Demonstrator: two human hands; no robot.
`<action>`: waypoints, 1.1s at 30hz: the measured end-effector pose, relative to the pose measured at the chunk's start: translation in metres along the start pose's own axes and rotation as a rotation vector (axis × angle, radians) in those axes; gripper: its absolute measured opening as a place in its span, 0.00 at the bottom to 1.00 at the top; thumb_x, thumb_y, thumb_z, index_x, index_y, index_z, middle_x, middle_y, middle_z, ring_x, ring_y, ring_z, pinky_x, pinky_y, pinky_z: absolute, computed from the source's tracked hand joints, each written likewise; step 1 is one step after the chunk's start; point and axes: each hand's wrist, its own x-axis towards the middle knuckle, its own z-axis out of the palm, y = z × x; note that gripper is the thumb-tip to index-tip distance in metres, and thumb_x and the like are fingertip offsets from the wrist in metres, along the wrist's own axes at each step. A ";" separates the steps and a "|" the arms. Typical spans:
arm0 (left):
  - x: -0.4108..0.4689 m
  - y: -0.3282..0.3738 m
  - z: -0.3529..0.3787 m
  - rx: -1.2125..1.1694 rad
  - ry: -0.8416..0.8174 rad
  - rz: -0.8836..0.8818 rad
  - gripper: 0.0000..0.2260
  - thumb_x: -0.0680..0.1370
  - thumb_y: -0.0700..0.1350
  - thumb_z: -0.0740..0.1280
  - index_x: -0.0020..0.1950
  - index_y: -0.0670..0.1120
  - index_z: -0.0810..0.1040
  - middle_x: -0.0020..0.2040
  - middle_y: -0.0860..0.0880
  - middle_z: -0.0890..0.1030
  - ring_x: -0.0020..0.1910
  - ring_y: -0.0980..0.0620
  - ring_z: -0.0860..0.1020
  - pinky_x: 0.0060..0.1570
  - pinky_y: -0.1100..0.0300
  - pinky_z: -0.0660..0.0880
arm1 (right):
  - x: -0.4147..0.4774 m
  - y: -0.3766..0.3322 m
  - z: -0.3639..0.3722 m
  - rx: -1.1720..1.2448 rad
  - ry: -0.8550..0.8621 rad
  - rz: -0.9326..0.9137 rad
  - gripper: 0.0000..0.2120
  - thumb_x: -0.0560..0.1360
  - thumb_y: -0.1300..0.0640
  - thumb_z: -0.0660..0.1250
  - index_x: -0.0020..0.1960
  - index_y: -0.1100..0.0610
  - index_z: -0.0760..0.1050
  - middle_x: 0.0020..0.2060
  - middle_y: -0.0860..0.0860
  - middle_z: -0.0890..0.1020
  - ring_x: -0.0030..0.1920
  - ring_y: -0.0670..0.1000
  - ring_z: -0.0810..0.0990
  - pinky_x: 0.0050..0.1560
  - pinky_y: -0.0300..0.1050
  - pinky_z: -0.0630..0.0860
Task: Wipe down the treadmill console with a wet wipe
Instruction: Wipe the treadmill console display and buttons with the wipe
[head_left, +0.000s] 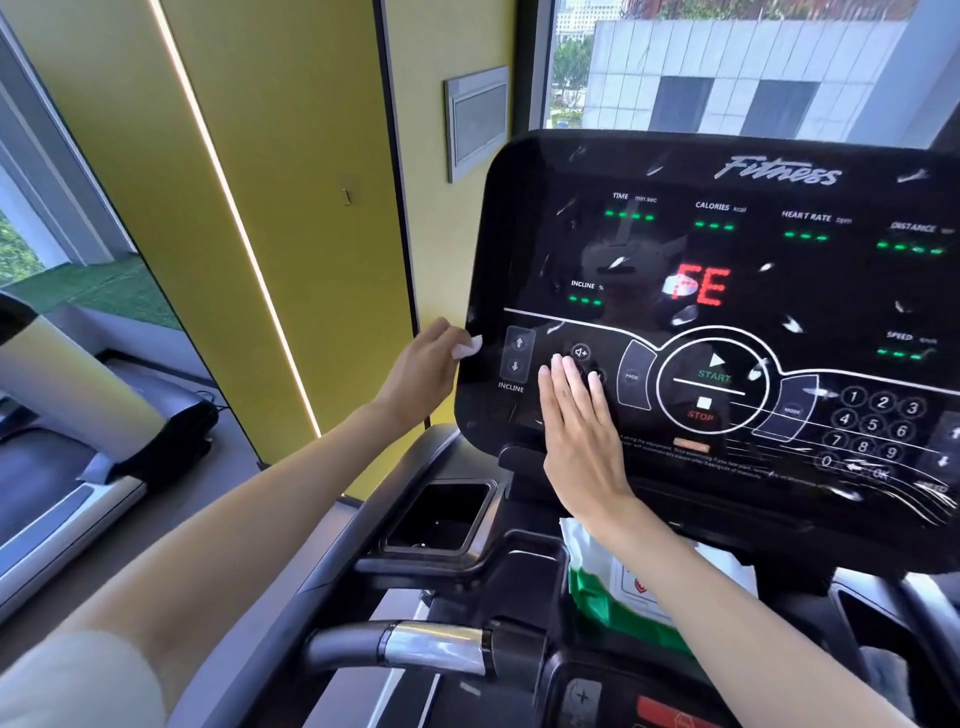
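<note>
While the right hand (576, 431) is lying flat on the treadmill console (779, 291), fingers (563, 374) straight together, the left hand (421, 369) is pinching the limp, light-looking wet wipe (467, 346) at its left edge

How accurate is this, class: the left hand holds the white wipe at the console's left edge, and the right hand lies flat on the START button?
Wrong spot: the head view shows the right hand flat left of the PROG key, not on the START button. The left hand holds the white wipe at the left edge of the console.
</note>
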 end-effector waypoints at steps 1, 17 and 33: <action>-0.005 0.003 0.002 0.025 -0.042 0.061 0.10 0.73 0.27 0.60 0.49 0.37 0.76 0.45 0.41 0.75 0.38 0.41 0.74 0.35 0.46 0.74 | -0.003 -0.001 0.000 0.005 -0.005 -0.017 0.31 0.70 0.69 0.40 0.73 0.67 0.57 0.72 0.63 0.61 0.74 0.59 0.57 0.73 0.57 0.50; -0.006 0.003 0.009 0.107 -0.091 0.157 0.12 0.70 0.27 0.61 0.50 0.38 0.75 0.47 0.42 0.74 0.39 0.42 0.74 0.31 0.48 0.75 | -0.020 -0.012 0.010 -0.002 -0.081 -0.066 0.29 0.71 0.67 0.39 0.69 0.70 0.62 0.68 0.66 0.66 0.71 0.62 0.62 0.72 0.58 0.53; -0.029 -0.001 0.023 -0.060 0.049 -0.062 0.10 0.73 0.28 0.59 0.49 0.37 0.77 0.46 0.41 0.76 0.38 0.42 0.76 0.36 0.48 0.75 | -0.021 -0.011 0.012 -0.010 -0.063 -0.070 0.26 0.73 0.68 0.43 0.69 0.70 0.64 0.68 0.66 0.67 0.71 0.61 0.63 0.72 0.58 0.53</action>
